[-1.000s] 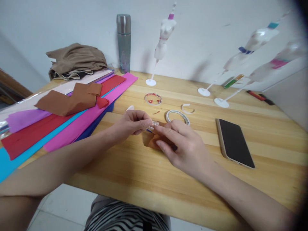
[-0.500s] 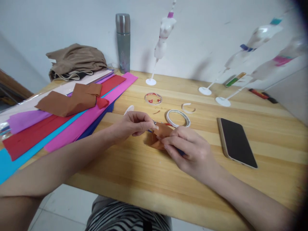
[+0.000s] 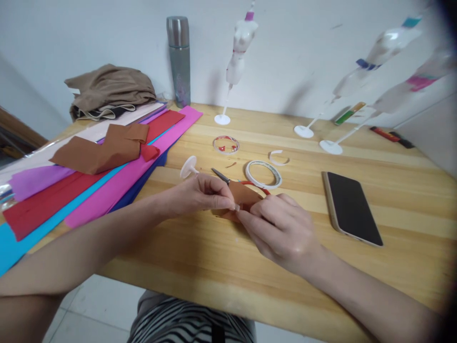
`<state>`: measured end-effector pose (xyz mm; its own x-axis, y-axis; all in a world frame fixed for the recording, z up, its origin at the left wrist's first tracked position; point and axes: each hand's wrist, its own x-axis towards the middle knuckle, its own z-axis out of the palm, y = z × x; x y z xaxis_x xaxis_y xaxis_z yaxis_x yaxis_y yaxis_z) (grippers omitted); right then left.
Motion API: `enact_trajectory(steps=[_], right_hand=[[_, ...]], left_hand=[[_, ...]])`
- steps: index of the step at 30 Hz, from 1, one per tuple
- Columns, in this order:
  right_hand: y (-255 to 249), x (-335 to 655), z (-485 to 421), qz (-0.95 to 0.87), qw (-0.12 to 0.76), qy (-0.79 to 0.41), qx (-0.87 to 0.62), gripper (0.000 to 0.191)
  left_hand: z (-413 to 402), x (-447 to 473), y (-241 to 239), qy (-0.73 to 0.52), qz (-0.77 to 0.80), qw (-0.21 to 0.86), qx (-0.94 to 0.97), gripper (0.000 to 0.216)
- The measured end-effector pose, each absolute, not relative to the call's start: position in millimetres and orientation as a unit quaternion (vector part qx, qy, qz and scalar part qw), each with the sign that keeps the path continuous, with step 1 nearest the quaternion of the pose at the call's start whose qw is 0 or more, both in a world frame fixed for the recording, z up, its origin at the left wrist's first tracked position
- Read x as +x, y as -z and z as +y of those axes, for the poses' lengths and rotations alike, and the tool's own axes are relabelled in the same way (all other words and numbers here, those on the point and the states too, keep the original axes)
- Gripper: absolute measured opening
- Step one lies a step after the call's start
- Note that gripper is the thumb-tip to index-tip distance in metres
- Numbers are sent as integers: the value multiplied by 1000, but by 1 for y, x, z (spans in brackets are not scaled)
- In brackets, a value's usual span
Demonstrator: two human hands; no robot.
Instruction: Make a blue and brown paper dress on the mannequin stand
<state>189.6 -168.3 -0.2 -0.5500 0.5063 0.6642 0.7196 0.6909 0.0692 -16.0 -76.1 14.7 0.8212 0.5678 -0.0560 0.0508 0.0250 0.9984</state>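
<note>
The small clear piece (image 3: 237, 207) sits between both hands, in from the front edge of the table (image 3: 160, 257), too small to show a long axis; the left hand (image 3: 202, 193) pinches it, while the right hand (image 3: 285, 228), fingers curled, meets it, grip unclear. A brown sheet (image 3: 243, 192) shows just behind; a white wall (image 3: 296, 52) lines the back edge.
</note>
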Motion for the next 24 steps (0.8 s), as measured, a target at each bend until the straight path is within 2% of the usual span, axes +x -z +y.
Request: enact_trajectory(steps=[13, 24], right_hand=[[2, 191, -168, -868, 304, 195, -340, 18], [1, 189, -167, -870, 304, 196, -334, 19]], left_hand=[[-72, -17, -11, -136, 294, 679, 659, 20], [-71, -18, -14, -154, 292, 710, 622, 21]])
